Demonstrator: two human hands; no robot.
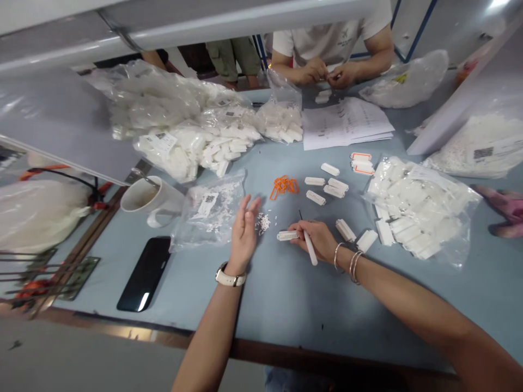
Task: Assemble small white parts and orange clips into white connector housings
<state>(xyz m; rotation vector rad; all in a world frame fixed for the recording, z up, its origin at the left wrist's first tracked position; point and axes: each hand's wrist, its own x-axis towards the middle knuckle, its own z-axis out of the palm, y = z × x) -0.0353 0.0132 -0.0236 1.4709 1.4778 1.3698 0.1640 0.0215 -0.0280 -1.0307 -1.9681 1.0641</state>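
Observation:
My right hand is closed around a white pen-shaped tool with a thin dark tip that points up and away. At its fingertips is a narrow white plastic housing with a row of slots; whether the fingers grip it or only touch it I cannot tell. My left hand rests on edge with the fingers stretched out, holding nothing. Beside its fingers lies a small heap of tiny white parts. Orange rectangular frames lie in a pile beyond, near several loose white housings.
At left are a mug with a spoon, a black phone and a bag of tiny parts. Bags of white housings lie right and at the back. Papers lie before a co-worker handling small pieces.

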